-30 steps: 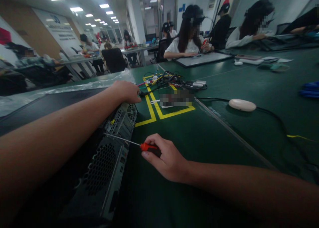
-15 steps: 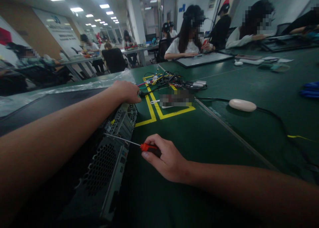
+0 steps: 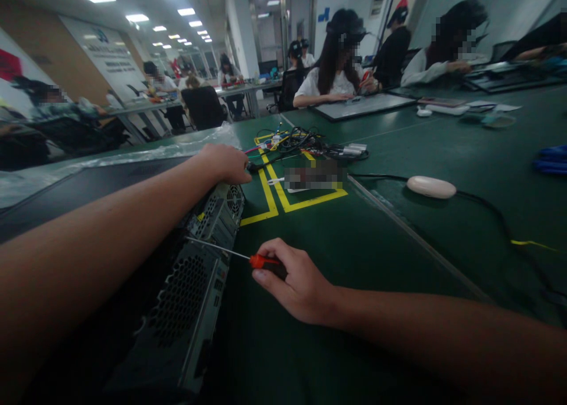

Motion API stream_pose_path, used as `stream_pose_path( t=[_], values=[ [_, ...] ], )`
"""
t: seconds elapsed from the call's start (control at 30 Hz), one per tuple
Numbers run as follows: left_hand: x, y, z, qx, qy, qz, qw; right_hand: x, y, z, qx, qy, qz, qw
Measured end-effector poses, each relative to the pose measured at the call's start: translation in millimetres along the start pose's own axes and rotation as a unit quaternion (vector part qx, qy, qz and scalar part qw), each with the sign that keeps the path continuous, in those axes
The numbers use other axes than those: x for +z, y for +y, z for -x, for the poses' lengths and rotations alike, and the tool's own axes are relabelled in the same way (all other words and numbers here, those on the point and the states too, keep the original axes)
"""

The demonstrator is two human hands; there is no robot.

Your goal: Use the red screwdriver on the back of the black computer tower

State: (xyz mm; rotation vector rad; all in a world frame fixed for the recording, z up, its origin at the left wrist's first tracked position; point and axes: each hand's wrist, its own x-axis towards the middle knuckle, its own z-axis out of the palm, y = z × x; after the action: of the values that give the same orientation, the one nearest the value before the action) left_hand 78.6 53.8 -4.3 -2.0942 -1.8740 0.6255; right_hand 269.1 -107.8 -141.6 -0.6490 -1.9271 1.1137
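Observation:
A dark computer case (image 3: 179,299) lies at the left, its metal back panel with a honeycomb grille, ports and a round fan vent facing right. My left hand (image 3: 225,164) is curled over the far corner of the case, fingertips partly hidden behind it. In my right hand (image 3: 301,284) is a screwdriver (image 3: 257,262) with a red and black handle, its fingers wrapped round the grip. The long thin shaft points left, and its tip meets the back panel just above the grille. Whether a screw sits under the tip I cannot tell.
Beyond the case lies a tangle of cables (image 3: 305,139) near yellow tape (image 3: 310,203) on the green table (image 3: 354,245). A black cord carries a white oval piece (image 3: 431,187). Clear plastic sheeting (image 3: 212,134) lies behind the case. Several people sit at tables farther off.

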Motion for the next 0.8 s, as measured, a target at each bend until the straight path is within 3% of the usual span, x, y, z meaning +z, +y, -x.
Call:
stream_pose_path(
  t=[0.5, 0.8],
  values=[
    [-1.5, 1.3, 2.5, -0.003, -0.003, 0.002, 1.0, -1.9, 1.9, -1.3, -0.057, -0.005, 0.036, 0.998],
    [-0.1, -0.2, 0.2, 0.0, -0.003, -0.008, 1.0, -1.1, 2.2, 0.5, -0.012, -0.001, 0.017, 1.0]
  ],
)
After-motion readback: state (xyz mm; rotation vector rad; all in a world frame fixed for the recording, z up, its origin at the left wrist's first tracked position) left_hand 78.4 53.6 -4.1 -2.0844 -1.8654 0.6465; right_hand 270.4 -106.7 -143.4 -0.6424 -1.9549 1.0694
